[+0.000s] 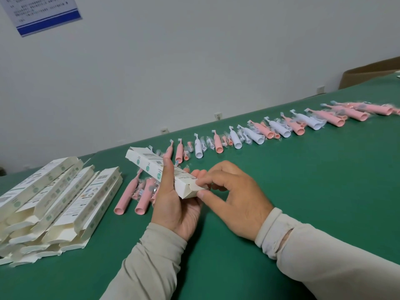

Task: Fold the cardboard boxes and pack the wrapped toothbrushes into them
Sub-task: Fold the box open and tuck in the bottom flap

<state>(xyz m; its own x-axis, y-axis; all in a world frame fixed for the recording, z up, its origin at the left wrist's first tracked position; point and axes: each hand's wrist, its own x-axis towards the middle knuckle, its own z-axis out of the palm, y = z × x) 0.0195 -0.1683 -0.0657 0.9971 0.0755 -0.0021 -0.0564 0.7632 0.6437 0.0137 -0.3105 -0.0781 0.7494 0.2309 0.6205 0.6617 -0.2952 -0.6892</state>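
Note:
A long white cardboard box (149, 164) is held above the green table (281, 191), tilted with its far end up-left. My left hand (175, 204) grips its middle, thumb over the top. My right hand (233, 198) pinches the flap at the box's near end between thumb and fingers. Behind my left hand lie wrapped pink toothbrushes (127, 198) side by side. A long row of pink and white wrapped toothbrushes (279, 128) stretches along the table to the far right.
A pile of flat and half-folded white boxes (49, 202) lies at the left of the table. A brown carton (368, 74) stands at the far right corner. A white wall with a blue-edged notice (43, 14) rises behind the table.

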